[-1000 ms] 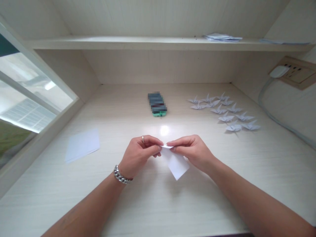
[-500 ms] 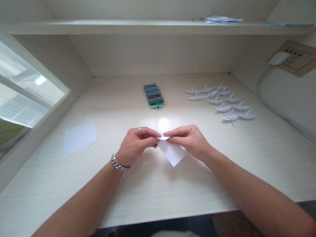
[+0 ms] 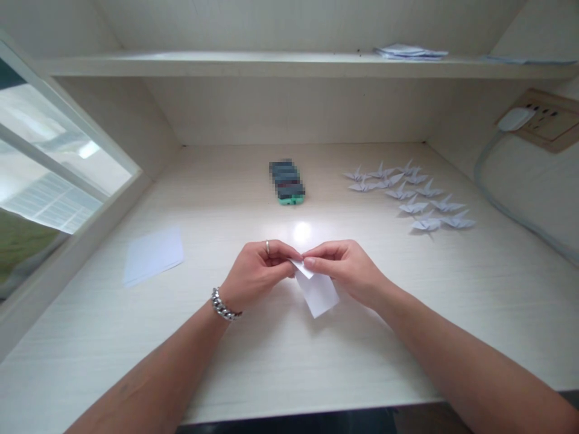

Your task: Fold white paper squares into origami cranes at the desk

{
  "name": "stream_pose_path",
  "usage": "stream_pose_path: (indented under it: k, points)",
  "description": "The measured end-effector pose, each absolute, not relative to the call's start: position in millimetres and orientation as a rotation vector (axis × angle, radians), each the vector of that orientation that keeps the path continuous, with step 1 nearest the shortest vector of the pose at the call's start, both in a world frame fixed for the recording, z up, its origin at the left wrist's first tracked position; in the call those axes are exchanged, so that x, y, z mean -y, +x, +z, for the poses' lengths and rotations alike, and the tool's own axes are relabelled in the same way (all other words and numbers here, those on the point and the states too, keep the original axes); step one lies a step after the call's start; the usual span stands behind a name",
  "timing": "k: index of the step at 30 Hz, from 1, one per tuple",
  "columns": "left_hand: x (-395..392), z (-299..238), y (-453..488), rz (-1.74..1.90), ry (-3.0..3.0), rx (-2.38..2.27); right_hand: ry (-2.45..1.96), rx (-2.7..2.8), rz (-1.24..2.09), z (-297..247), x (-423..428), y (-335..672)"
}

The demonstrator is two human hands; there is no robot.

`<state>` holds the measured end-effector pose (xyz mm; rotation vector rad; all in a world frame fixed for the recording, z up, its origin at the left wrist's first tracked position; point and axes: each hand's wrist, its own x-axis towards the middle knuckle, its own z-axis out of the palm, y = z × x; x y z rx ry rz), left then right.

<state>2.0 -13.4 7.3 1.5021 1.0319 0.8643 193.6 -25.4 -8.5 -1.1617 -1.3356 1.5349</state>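
Note:
A small white sheet of folded paper is held up just over the desk, one corner pointing down toward me. My left hand, with a ring on one finger, pinches its upper left edge between thumb and fingers. From the other side my right hand grips the top edge, its thumb pressing on a folded flap. The fingertips of both hands almost meet, and they hide the top of the paper.
Several white paper cranes stand at the back right. A blurred dark phone-like object with a green edge lies at back centre. Flat white sheets lie at left. A shelf with a paper stack spans above; a charger cable hangs at right.
My right thumb has moved left along the top of the paper, and the folded flap now slants down to the right. The camera view has shifted slightly.

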Motion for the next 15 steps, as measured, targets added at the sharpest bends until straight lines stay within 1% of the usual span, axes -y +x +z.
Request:
stream_pose_path:
  k: [5, 11, 15]
  points:
    - [12.8, 8.2, 3.2, 0.908, 1.457, -1.042, -1.082, 1.269, 1.640, -9.4, 24.3, 196.7]
    - [13.8, 5.3, 5.8, 0.906, 1.445, -1.066, -1.194, 1.367, 1.468, -10.4, 24.1, 196.5]
    - [14.2, 3.7, 7.5, 0.880, 1.491, -1.095, -1.185, 1.348, 1.494, -10.6, 25.2, 195.2]
